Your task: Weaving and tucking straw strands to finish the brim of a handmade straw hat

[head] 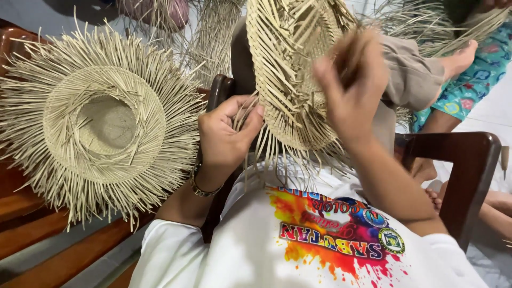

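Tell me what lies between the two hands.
In the head view, the unfinished woven straw hat and its loose strands fill the stretch between the left hand and the right hand.

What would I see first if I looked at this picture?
Probably the big unfinished straw hat on the wooden bench at the left, loose strands sticking out all round like sun rays. In the middle, the person's left hand and right hand hold up a second woven hat. Below, a bright paint-splash print colours the white shirt.
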